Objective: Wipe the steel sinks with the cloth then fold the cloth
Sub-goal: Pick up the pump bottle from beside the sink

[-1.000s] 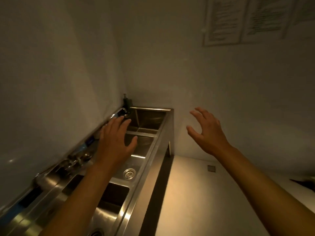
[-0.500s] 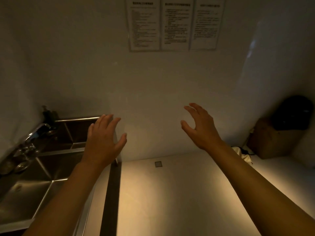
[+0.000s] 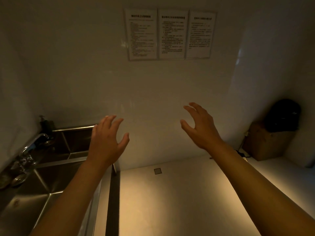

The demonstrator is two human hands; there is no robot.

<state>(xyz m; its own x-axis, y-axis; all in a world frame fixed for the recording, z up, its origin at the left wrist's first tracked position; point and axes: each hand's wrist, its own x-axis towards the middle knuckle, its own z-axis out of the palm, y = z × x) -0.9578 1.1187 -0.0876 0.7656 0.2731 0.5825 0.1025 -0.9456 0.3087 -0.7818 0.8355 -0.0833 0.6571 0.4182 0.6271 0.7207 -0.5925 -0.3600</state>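
The steel sinks [image 3: 56, 160] run along the left side, their basins divided by steel ridges, with a tap [image 3: 35, 141] on the left wall side. My left hand [image 3: 106, 142] is raised in the air above the sinks' right edge, fingers spread and holding nothing. My right hand [image 3: 200, 128] is raised to the right of it, in front of the white wall, fingers spread and empty. No cloth shows in this view.
A dark soap dispenser [image 3: 44, 124] stands at the sinks' far corner. Three printed notices [image 3: 170, 34] hang on the wall. On the floor at right sit a brown cardboard box [image 3: 267, 143] with a black bag [image 3: 283, 115] on it, and a small floor drain [image 3: 158, 171].
The view has swung right, away from the sinks toward the wall and floor. Both hands stay raised, spread and empty.
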